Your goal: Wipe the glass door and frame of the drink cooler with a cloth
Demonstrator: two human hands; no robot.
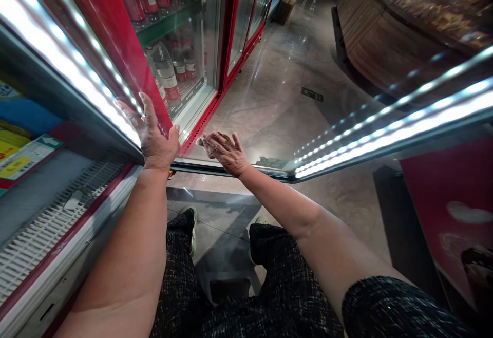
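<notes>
I stand at an open cooler with a glass door swung out in front of me. My left hand lies on the lit edge of the cooler frame, fingers stretched up along the light strip and thumb apart against the red post. My right hand rests flat on the glass near the door's lower edge, fingers stretched out and close together. A small whitish thing shows under its fingertips; I cannot make out what it is.
Bottles with red labels stand on shelves in the neighbouring red cooler. Price tags and a white grille line the shelf at my left. A wooden counter stands across the shiny floor. A red panel is at right.
</notes>
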